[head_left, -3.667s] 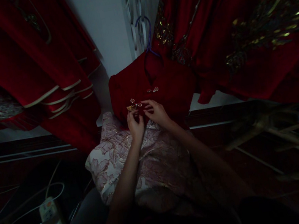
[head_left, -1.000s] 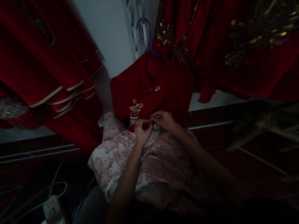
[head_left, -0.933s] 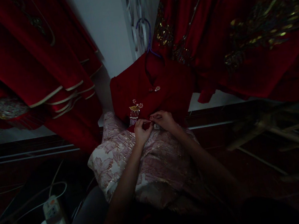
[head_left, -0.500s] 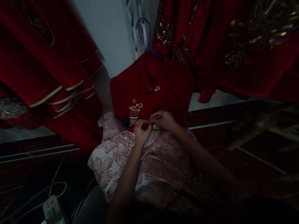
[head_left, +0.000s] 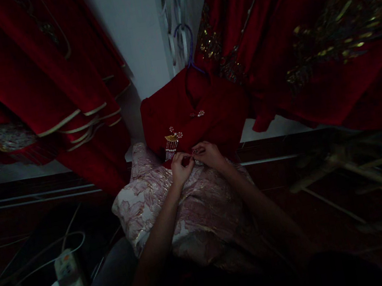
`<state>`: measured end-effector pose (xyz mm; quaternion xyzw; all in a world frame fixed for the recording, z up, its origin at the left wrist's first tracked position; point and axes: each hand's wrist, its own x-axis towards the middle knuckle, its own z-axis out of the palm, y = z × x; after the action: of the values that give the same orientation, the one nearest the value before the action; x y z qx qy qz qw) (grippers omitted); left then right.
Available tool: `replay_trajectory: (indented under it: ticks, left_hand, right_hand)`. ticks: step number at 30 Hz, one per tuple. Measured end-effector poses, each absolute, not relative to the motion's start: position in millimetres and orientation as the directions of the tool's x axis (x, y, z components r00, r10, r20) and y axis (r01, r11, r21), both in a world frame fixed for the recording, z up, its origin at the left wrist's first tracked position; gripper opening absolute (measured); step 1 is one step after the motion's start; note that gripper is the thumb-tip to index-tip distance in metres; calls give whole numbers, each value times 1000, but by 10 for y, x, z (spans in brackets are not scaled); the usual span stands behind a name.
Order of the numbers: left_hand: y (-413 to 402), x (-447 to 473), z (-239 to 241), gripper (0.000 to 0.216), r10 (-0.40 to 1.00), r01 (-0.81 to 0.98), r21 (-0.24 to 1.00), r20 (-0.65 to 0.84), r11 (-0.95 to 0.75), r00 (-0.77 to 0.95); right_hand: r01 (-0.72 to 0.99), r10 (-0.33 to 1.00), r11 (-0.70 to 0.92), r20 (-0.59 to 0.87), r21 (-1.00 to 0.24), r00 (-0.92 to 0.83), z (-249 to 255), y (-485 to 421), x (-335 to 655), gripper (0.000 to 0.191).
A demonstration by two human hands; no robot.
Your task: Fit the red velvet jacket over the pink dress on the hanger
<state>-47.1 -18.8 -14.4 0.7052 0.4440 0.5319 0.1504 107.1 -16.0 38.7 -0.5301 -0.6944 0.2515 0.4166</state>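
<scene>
Your left hand (head_left: 181, 166) and right hand (head_left: 211, 154) curl with fingertips nearly together, any grip too small to tell; the red garment (head_left: 222, 108) spreads just beyond them, likely soft and light; pinch cloth, sparing the delicate-looking beaded tassel (head_left: 171, 144) beyond your left.

The red top (head_left: 169, 102) is matt cloth, the floral fabric (head_left: 201, 200) shiny and crinkled.
</scene>
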Motion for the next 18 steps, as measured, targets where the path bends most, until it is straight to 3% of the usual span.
replay_trajectory:
  ticks: [18]
  left_hand:
    - [-175, -447, -205, 8, 771, 503, 642, 632, -579, 81]
  right_hand:
    - [605, 939, 288, 342, -742, -28, 330, -180, 986, 30]
